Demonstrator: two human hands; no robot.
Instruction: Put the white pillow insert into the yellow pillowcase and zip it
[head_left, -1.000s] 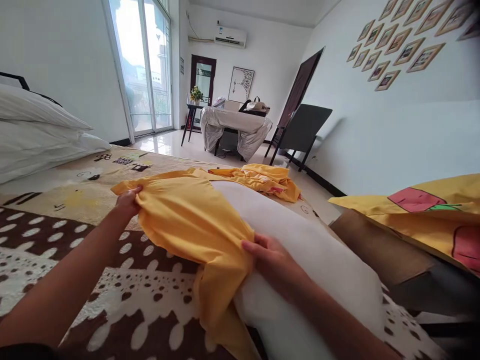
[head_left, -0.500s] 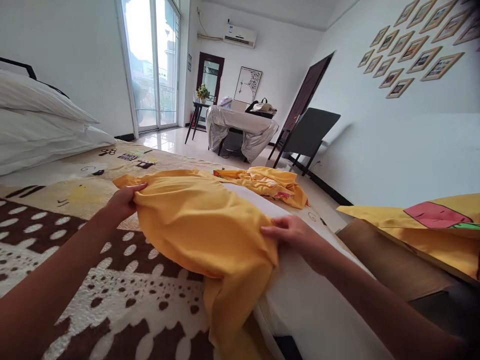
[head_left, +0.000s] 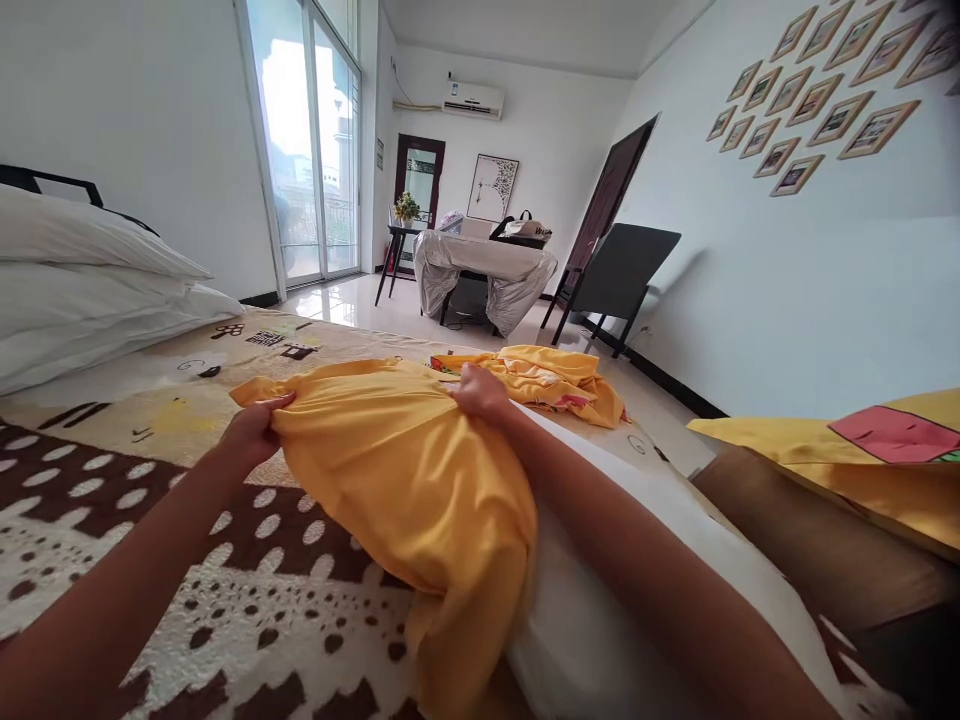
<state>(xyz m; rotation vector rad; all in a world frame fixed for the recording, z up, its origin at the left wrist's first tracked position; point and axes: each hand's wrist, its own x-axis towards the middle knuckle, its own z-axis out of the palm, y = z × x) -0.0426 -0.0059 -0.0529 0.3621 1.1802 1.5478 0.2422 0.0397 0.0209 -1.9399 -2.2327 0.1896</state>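
A plain yellow pillowcase [head_left: 405,470] is bunched over part of a white pillow [head_left: 600,600] on the bed, its near end hanging in loose folds. My left hand [head_left: 259,432] is closed on the pillowcase's left corner, thumb on top. At the far edge of the same cloth, my right hand [head_left: 480,392] grips a gathered fold, and creases run from its fingers towards me. Those fingertips are partly hidden. Just beyond the right hand lies a crumpled yellow printed cloth [head_left: 577,380].
A patterned brown and cream blanket [head_left: 277,610] covers the bed. White pillows [head_left: 90,290] are stacked at the left. At the right, a yellow cushion with a pink print [head_left: 892,432] rests beside a brown surface [head_left: 810,530]. Farther off stand a covered table [head_left: 487,255] and a dark chair [head_left: 626,270].
My right hand has moved left and away from me, from the right side of the pillowcase to its far edge, and the cloth has drawn into tighter folds. My left hand keeps its hold.
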